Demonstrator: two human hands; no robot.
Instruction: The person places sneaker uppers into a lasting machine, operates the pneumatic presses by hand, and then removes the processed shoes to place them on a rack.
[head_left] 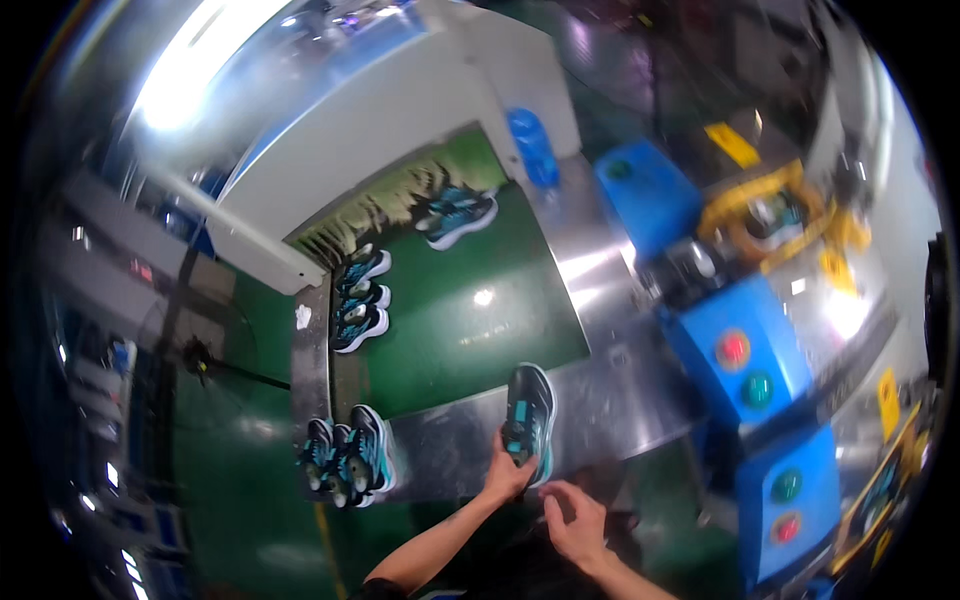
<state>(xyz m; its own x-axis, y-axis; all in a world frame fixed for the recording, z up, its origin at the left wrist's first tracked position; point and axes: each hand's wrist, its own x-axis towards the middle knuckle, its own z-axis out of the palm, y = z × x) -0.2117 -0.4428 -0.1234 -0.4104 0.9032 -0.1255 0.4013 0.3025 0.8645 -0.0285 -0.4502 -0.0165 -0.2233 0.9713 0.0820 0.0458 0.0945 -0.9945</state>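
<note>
yellow signs: a slanted plate (732,145) and a tag (888,402) on the right-hand machine.

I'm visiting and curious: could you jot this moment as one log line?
left hand: grips heel of black-and-teal shoe on metal table | right hand: empty, beside it | green belt: more shoes

Shoe (528,420) on near end of conveyor belt (470,320), left hand (507,470) at its heel; right hand (575,520) just right, nearer. Three shoes (360,300) along belt's left edge, one pair (457,215) at far end. Shoe cluster (348,458) left of hands. Machine (740,340) right of belt.
</note>
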